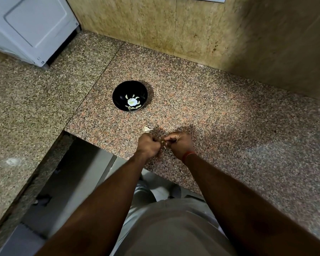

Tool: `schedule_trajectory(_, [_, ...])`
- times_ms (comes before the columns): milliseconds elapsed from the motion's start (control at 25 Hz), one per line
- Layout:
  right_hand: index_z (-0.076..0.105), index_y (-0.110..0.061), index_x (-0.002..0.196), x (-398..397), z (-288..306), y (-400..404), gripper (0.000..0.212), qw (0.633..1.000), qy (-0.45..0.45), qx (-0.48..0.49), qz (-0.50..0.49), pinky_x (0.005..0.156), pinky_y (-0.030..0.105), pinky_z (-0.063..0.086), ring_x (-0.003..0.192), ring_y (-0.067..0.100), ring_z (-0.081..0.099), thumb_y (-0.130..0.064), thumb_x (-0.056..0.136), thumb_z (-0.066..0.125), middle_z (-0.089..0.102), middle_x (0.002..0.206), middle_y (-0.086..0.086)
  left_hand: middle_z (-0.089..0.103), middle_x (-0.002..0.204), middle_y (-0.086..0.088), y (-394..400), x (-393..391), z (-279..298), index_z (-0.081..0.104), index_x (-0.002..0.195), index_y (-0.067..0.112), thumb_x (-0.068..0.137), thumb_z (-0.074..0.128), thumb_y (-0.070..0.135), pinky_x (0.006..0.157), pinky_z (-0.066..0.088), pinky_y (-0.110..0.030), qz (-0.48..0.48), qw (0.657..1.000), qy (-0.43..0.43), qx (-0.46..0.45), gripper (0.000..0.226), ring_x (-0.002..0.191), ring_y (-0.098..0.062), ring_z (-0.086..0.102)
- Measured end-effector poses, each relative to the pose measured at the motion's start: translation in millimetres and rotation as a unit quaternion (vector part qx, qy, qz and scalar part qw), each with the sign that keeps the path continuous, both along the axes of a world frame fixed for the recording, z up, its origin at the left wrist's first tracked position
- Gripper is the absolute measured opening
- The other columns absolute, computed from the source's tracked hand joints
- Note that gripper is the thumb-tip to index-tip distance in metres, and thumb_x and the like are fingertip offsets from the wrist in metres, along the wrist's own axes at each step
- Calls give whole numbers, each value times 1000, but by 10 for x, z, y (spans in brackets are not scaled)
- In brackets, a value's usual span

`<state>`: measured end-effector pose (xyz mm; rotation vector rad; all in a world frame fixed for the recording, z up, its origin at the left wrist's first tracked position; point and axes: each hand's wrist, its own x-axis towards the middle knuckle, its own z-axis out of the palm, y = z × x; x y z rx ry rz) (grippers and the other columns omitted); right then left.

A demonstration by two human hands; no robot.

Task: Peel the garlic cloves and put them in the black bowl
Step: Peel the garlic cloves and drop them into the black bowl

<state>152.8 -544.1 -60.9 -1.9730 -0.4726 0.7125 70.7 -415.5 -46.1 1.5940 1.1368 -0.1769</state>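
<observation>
A black bowl [130,96] stands on the granite counter [220,115], with several pale peeled cloves lying round a white spot in its bottom. One loose garlic clove [147,129] lies on the counter between the bowl and my hands. My left hand [148,145] and my right hand [179,144] meet just above the counter's front edge, both with curled fingers pinching a small garlic clove [163,143] between them. Most of that clove is hidden by my fingers.
A white appliance [31,28] stands at the back left of the counter. A tiled wall [174,28] runs behind and along the right side. The counter has a cut-out gap [67,172] at the front left, below my left arm.
</observation>
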Motion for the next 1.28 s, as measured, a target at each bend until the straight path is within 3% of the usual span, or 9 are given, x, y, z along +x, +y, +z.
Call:
schedule_trajectory(120, [81, -16, 85, -10, 30, 10, 15, 1000, -10, -4, 8, 80, 17, 57, 77, -1, 70, -1, 81, 81, 77, 85, -8, 70, 85, -20, -20, 36, -8, 68, 96, -3, 90, 66, -6, 42, 54, -33, -12, 1000, 18, 14, 8, 41, -18, 64])
schedule_trajectory(200, [81, -16, 86, 3, 51, 26, 15, 1000, -14, 4, 6, 77, 16, 56, 76, 0, 69, -1, 83, 79, 77, 84, -7, 71, 84, -19, -33, 37, 9, 69, 97, -1, 90, 68, -1, 44, 54, -34, 0, 1000, 7, -8, 7, 42, -18, 61])
schedule_trajectory(400, [81, -12, 94, 72, 76, 15, 14, 999, 32, 34, 5, 83, 33, 62, 84, 11, 74, -2, 84, 79, 79, 91, -2, 64, 75, -17, -38, -65, 93, 70, 92, 0, 99, 53, -2, 45, 50, -34, 71, 986, -70, -131, 18, 53, -20, 55])
schedule_trajectory(520, [81, -11, 97, 47, 51, -20, 15, 996, 76, 40, -4, 85, 37, 62, 88, 18, 75, -2, 86, 77, 79, 93, 1, 62, 74, -13, -88, -100, 125, 68, 95, -2, 101, 51, 2, 42, 47, -30, 82, 983, -76, -145, 19, 54, -17, 54])
schedule_trajectory(600, [79, -7, 99, 33, 33, -32, 16, 991, 120, 63, -20, 84, 43, 63, 87, 26, 74, 2, 87, 75, 79, 93, 6, 61, 72, -12, -101, -99, 133, 66, 91, -1, 101, 49, 2, 41, 46, -29, 82, 984, -78, -139, 21, 54, -17, 53])
schedule_trajectory(720, [78, -7, 101, 36, 88, -43, 17, 981, 168, 88, -47, 81, 47, 62, 80, 23, 69, 4, 89, 72, 78, 93, 11, 61, 73, -15, -90, -85, 96, 69, 89, 0, 101, 48, 2, 43, 47, -30, 80, 987, -61, -122, 24, 51, -18, 54])
schedule_trajectory(1000, [76, -4, 101, 80, 147, -106, 17, 956, 250, 113, -100, 73, 36, 63, 79, 21, 69, 7, 88, 71, 77, 96, 14, 66, 70, -14, -110, -19, 64, 69, 85, 3, 101, 54, 6, 40, 51, -29, 37, 999, -7, 23, 21, 37, -14, 59])
schedule_trajectory(1160, [76, -6, 106, 88, 153, -134, 23, 946, 272, 127, -120, 72, 33, 61, 79, 19, 70, 7, 88, 70, 78, 96, 14, 74, 84, -8, -114, -13, 72, 74, 90, 10, 94, 68, 3, 53, 61, -33, -2, 996, -13, 90, 9, 58, -14, 71])
schedule_trajectory(1280, [76, -8, 100, 98, 170, -139, 19, 942, 284, 119, -133, 73, 33, 62, 80, 20, 71, 6, 88, 71, 78, 91, 12, 76, 91, -11, -157, -7, 99, 73, 84, 13, 88, 72, -5, 53, 59, -33, 5, 997, -40, 59, 19, 67, -21, 72])
